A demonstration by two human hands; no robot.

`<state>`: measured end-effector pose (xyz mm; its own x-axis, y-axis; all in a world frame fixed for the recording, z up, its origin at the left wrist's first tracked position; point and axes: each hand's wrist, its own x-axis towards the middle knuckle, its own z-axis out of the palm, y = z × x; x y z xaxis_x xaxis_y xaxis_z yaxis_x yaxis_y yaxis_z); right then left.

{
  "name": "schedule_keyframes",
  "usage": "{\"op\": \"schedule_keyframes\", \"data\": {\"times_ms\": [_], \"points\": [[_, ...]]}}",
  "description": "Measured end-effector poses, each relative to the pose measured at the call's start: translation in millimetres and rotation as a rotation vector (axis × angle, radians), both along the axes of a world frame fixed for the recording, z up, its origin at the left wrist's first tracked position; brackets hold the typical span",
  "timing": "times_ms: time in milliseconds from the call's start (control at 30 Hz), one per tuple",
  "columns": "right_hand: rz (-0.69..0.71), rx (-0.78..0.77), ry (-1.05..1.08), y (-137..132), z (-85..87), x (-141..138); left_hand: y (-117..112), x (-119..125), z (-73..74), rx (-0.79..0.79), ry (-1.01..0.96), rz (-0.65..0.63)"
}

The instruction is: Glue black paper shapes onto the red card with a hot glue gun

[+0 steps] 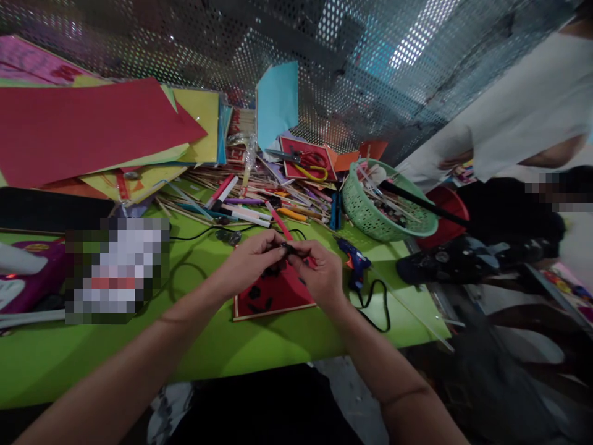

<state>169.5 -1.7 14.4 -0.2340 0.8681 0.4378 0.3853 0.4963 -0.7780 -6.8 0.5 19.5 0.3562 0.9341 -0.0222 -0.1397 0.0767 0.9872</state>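
Both my hands meet above a red card (273, 296) that lies on the green table (222, 346) and carries small black shapes. My left hand (250, 259) and my right hand (319, 272) each pinch a small black piece (287, 248) held between their fingertips. I cannot make out what the piece is. A blue glue gun (354, 262) lies just right of my right hand, its black cord (377, 303) looping toward the table edge.
Sheets of red, yellow and blue paper (92, 130) pile up at the back left. Pens, sticks and markers (250, 207) litter the middle back. A green basket (370, 210) stands at the right. Another person in white (509, 117) is at the far right.
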Motion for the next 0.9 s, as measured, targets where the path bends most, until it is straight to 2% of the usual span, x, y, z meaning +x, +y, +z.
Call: {"op": "schedule_keyframes", "data": {"times_ms": [300,600,900], "points": [[-0.006,-0.086,0.074,0.3,2.0,-1.2,-0.5,-2.3,2.0,-0.006,0.033,-0.017],[-0.010,-0.041,0.024,-0.3,2.1,-0.7,-0.5,-2.3,-0.7,0.030,0.084,0.017],[-0.015,-0.130,0.092,-0.1,4.1,-1.5,0.5,-1.3,-0.1,-0.009,0.026,-0.012]]}}
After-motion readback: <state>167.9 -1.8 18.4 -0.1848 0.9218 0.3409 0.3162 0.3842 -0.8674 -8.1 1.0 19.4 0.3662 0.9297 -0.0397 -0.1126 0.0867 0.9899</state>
